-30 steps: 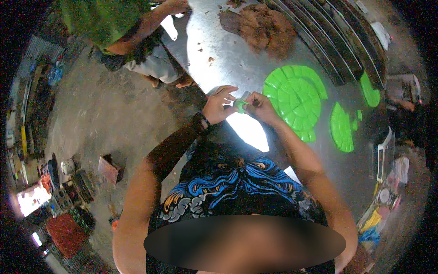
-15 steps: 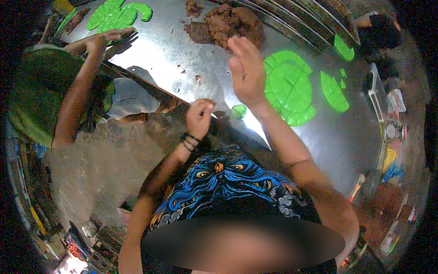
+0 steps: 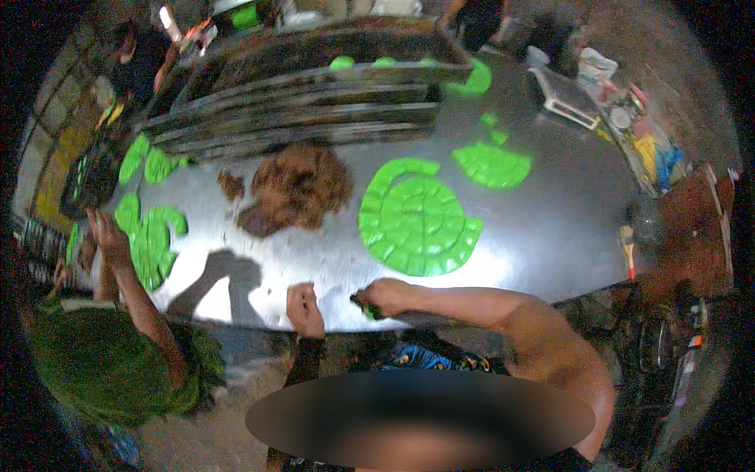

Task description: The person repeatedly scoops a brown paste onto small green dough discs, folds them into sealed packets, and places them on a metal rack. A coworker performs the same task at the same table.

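My right hand (image 3: 385,297) is closed at the near edge of the metal table, its fingers around a small green piece (image 3: 369,311) that shows beneath them. My left hand (image 3: 305,308) is beside it to the left, fingers curled in; whether anything is inside is hidden. Beyond my right hand lies a round, bright green slab (image 3: 423,216) divided into segments, with a curved strip along its left side. A crumbly brown lump, like clay (image 3: 299,189), rests farther off to the left. More green pieces lie at the right (image 3: 495,165) and left (image 3: 153,244).
At the left a person in a green top (image 3: 110,362) reaches over the table (image 3: 550,236). Long metal bars (image 3: 314,110) lie along the far side. A brush (image 3: 627,250), a white frame (image 3: 562,102) and a dial scale (image 3: 621,118) are at the right.
The view has turned, showing more of the table. My right hand has come back from near the brown lump to the small green piece at the near edge and closed. My left hand stays curled.
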Available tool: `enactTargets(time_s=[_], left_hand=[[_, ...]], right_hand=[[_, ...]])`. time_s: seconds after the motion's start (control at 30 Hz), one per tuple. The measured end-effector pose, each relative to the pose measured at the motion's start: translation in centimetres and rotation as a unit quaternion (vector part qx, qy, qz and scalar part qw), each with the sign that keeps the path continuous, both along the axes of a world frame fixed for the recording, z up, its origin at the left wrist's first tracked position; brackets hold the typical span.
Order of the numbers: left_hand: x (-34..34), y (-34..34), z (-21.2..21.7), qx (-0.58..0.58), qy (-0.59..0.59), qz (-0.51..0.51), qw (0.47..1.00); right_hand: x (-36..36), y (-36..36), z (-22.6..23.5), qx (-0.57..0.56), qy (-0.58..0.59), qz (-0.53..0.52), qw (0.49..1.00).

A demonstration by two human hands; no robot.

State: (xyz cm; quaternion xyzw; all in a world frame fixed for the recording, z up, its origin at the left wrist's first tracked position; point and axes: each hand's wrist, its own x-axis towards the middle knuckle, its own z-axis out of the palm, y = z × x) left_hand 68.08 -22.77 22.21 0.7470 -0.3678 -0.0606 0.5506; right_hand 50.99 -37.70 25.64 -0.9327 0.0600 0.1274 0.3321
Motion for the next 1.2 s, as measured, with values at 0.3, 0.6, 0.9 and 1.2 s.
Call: enactTargets(time_s=[0.3, 0.6, 0.9, 1.2], left_hand=[[-0.7, -3.5, -4.5, 0.138, -0.266, -0.075, 0.951], [-0.9, -1.8, -5.1, 0.225, -0.176, -0.050, 0.957], [-0.5, -2.1, -6.3, 0.193, -0.159, -0.048, 0.967], [-1.1, -3.6, -2.4, 0.098, -0.273, -0.009, 0.957]], right_hand=[[1.5, -31.6, 27.4, -0.173, -0.340, -0.130, 0.915], [2.6, -54.4, 21.8, -0.542, -0.184, -0.363, 0.735], [-4.7, -34.5, 2.6, -0.189, -0.111, -0.454, 0.864], [-4.9, -30.0, -5.5, -0.074, -0.300, -0.676, 0.669]])
